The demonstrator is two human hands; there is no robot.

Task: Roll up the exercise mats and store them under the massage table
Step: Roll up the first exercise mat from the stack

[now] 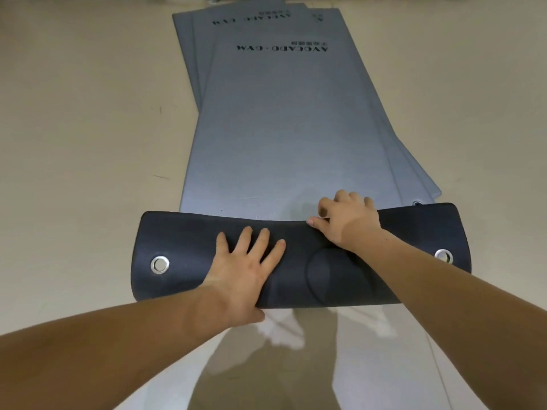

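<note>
A stack of grey exercise mats with black lettering lies flat on the floor, stretching away from me. The top mat (284, 128) has its near end folded over, showing a black underside (189, 241) with two metal eyelets, one at the left (159, 264) and one at the right (443, 256). My left hand (245, 264) presses flat, fingers spread, on the black fold near its middle. My right hand (346, 220) curls over the fold's far edge, fingers on the grey surface. Lower mats (414, 170) peek out at the right and far left.
Beige floor (88, 128) surrounds the mats on both sides. Glossy tiles (266, 365) lie just in front of me, with reflections. A pale strip at the very top edge may be furniture bases; no massage table shows.
</note>
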